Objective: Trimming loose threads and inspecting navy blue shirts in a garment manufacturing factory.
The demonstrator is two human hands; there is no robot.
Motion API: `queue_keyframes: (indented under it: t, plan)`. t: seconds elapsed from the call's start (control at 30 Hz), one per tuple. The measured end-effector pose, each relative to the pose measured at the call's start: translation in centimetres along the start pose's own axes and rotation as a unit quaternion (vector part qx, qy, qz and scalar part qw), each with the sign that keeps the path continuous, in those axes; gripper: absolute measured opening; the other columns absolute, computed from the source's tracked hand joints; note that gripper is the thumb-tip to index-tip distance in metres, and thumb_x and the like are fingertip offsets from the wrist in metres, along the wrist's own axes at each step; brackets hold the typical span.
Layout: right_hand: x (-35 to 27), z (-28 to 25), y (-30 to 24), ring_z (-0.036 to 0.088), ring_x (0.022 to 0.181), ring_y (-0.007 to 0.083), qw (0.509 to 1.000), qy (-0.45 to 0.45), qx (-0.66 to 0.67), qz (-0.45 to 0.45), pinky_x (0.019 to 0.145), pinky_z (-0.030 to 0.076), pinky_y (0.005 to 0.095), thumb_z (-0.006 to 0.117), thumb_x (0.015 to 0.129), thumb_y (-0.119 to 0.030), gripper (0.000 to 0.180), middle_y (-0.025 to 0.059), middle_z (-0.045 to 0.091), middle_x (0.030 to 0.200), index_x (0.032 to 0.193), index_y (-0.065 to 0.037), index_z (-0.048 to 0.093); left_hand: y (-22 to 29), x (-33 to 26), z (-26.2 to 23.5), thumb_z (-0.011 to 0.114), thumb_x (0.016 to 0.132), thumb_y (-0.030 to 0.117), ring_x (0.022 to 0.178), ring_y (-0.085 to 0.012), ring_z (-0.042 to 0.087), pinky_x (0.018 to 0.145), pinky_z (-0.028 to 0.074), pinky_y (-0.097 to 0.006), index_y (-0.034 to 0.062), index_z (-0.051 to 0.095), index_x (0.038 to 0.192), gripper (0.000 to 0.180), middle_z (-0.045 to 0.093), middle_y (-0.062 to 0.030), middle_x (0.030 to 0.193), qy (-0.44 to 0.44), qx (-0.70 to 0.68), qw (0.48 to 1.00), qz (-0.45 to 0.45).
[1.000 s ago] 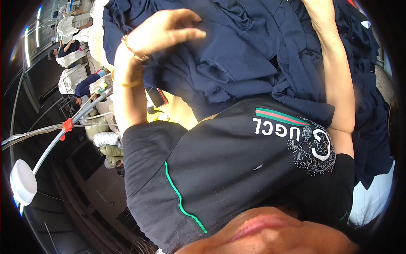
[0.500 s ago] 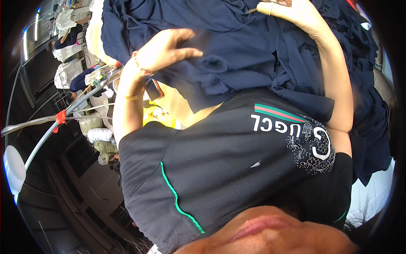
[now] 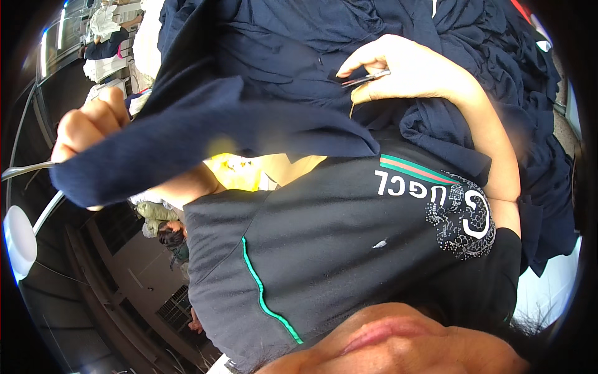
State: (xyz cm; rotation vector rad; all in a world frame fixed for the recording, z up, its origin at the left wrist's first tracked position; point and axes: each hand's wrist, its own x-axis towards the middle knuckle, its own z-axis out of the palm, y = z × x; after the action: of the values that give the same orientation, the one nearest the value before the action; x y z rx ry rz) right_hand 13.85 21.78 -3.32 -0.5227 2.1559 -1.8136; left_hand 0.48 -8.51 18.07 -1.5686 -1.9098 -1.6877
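L hand [image 3: 93,128] up close, fist shut on a lifted flap of navy cloth [image 3: 187,144]. R hand [image 3: 417,71] a bit farther, small snips [image 3: 372,78] held btwn fingers. Rest of the cloth's bunched over the desk [image 3: 291,168]. Progress: 1 flap up, lots left heaped; can't tell what's finished tbh.

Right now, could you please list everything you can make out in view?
Navy cloth: heap, count unclear, navy, top and right
Navy flap: one, navy, held up at left
Scissors-like tool: one, silvery, upper centre
Yellow item: one, yellow, kind unclear, below the flap
Tabletop: one, tan, beside the yellow item
Round disc: one, white, far left
Rod: one, pale, beside the disc
Bundles: several, greenish, left background
Co-workers: at least two, dark clothes, left background
Shirt: one, black with green trim, centre
Left hand: one, gripping the flap
Right hand: one, holding the tool
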Motion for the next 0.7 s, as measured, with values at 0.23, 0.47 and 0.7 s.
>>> queue_keyframes:
  t: [0.23,0.47,0.7]
  plan:
    - [-0.7,-3.1,1.7,0.066,0.101,0.0116,0.953,0.260,0.146,-0.050,0.090,0.053,0.0287,0.080,0.088,-0.019,0.037,0.0057,0.073,0.111,0.121,-0.006,0.072,-1.4,4.7,2.0,0.069,0.092,0.030,0.081,-0.0175,0.066,0.076,0.053,-0.029,0.0009,0.066,0.100,0.031,0.069,-0.0057,0.093,0.081,0.338,0.928,-0.136]
    - [-4.6,-8.2,0.7,0.034,0.050,0.0012,0.722,0.608,0.318,-0.092,0.044,0.024,0.0178,0.063,0.102,-0.021,0.025,-0.0089,0.041,0.067,0.116,0.000,0.067,-5.9,9.0,16.4,0.069,0.100,0.018,0.105,-0.0129,0.067,0.091,0.052,-0.024,0.0029,0.060,0.139,0.043,0.070,-0.0058,0.115,-0.293,-0.091,0.911,-0.274]
    - [-4.7,-8.2,0.2,0.037,0.052,0.0007,0.766,0.602,0.219,-0.046,0.046,0.027,0.0170,0.072,0.096,-0.020,0.019,-0.0079,0.048,0.070,0.106,-0.005,0.065,-13.2,4.5,14.6,0.068,0.100,0.009,0.104,-0.0102,0.064,0.093,0.051,-0.023,-0.0030,0.064,0.128,0.031,0.070,-0.0044,0.116,-0.209,-0.021,0.917,-0.338]
